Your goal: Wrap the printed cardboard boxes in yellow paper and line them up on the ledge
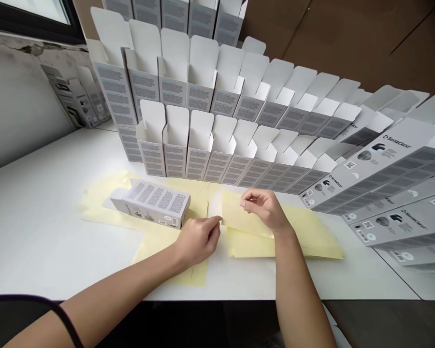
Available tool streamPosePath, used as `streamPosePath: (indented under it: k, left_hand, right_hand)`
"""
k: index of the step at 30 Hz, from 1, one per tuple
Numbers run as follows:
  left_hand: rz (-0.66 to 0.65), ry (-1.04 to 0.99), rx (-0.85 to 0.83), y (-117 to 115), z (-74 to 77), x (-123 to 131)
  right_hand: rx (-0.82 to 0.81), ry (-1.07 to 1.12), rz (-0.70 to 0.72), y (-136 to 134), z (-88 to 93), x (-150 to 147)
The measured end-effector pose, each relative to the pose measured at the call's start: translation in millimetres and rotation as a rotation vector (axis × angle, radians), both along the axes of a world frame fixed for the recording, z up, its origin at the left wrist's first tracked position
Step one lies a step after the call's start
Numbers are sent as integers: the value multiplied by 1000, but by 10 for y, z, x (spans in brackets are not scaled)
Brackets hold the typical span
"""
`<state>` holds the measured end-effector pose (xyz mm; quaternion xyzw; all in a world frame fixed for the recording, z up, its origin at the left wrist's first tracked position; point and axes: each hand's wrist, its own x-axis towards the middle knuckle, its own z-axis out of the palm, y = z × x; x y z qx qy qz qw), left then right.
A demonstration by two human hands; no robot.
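Observation:
My left hand (199, 238) and my right hand (264, 208) both pinch a pale yellow backing sheet (239, 217) lifted just off the white table (39, 232). The left fingers grip its near left corner, where a white label edge (214, 207) shows. The right fingers hold its top edge. A grey and white printed carton (152, 202) lies on its side just left of my left hand, on more yellow sheets (105, 198).
Rows of upright open cartons (203, 145) stand in tiers behind the hands. Flattened or lying cartons (391, 193) are stacked at the right. More yellow sheets (311, 241) lie under and right of my hands. Brown cardboard (366, 38) leans at the back.

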<state>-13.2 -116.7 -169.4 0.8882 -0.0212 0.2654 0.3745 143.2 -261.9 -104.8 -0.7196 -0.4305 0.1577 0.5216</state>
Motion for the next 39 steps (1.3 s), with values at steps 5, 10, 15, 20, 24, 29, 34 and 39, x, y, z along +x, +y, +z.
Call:
streamPosePath:
  k: [5, 10, 15, 20, 24, 29, 34, 39]
  left_hand:
    - [83, -359, 402, 151, 140, -117]
    - [379, -392, 589, 484, 114, -260]
    - [449, -255, 667, 688, -15, -324]
    - [425, -264, 579, 720, -69, -291]
    - [393, -238, 519, 735, -66, -291]
    - [416, -266, 489, 771, -74, -272]
    - [436, -320, 519, 790, -139, -210]
    - [429, -332, 515, 812, -174, -192]
  right_hand:
    - [70, -7, -69, 80, -85, -5]
    - [68, -75, -124, 141, -151, -11]
    - [60, -160, -119, 143, -171, -44]
    - [39, -224, -124, 154, -184, -64]
    - [13, -319, -140, 172, -178, -126]
    - [133, -631, -74, 372, -123, -386]
    - [147, -1332, -43, 745, -49, -557]
    - [224, -1641, -91, 895, -128, -566]
